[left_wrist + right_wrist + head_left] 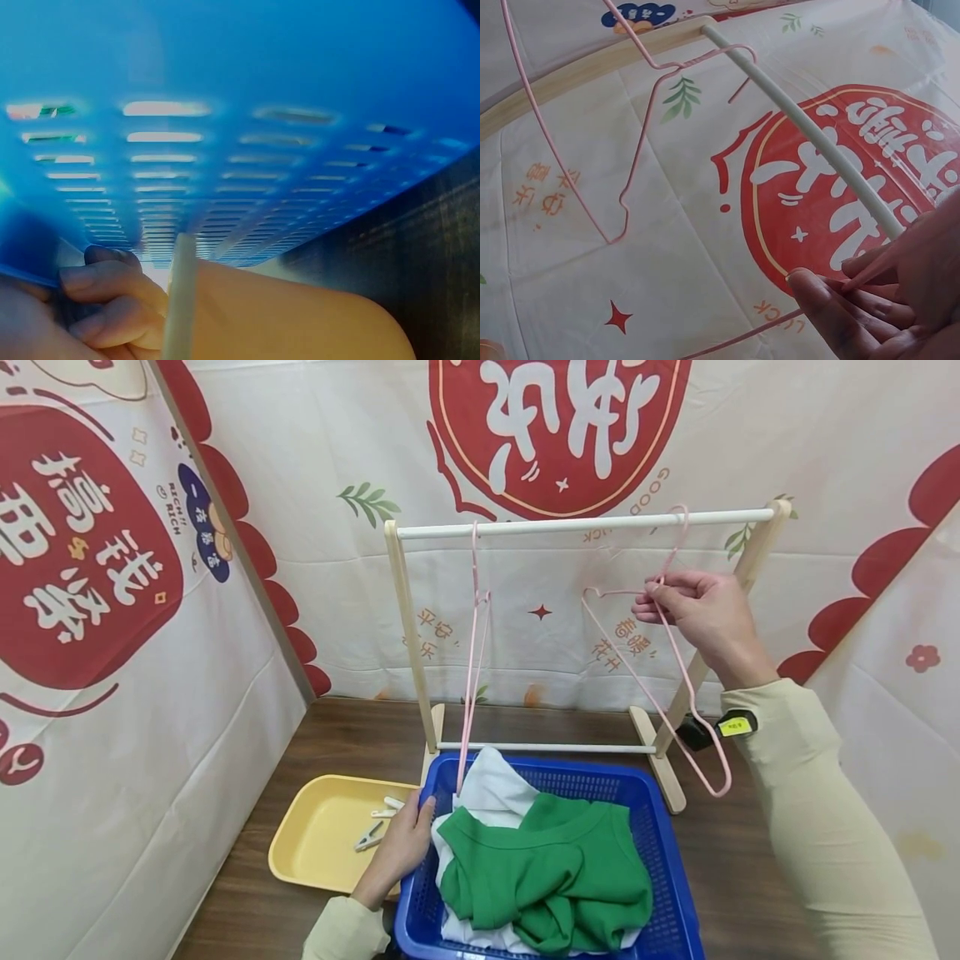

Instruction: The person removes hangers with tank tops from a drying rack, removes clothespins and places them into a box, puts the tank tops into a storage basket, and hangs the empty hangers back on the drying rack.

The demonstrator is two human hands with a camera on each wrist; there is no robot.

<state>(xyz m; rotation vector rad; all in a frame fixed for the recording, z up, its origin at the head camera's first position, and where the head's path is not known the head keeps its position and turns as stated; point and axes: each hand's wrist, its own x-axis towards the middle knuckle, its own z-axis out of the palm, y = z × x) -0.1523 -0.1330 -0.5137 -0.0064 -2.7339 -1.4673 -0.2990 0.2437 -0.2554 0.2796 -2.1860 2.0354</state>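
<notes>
My right hand (705, 610) pinches a pink wire hanger (680, 662) just below its hook, thumb against fingers. That hook lies at the right end of the rack's white rail (585, 523). In the right wrist view, the same fingertips (817, 296) close on the pink wire. A second pink hanger (471, 677) hangs from the rail further left. My left hand (405, 843) grips the left rim of a blue basket (677, 852), its curled fingers (120, 289) showing against the basket's side. A green garment (555, 868) lies in the basket over white cloth (495, 785).
Left of the basket sits a yellow tray (322, 835) with several clothes pegs (369, 835). The wooden rack's right foot (667, 785) stands close to the basket's far right corner. Printed cloth walls (337, 610) surround the dark wooden table (240, 893).
</notes>
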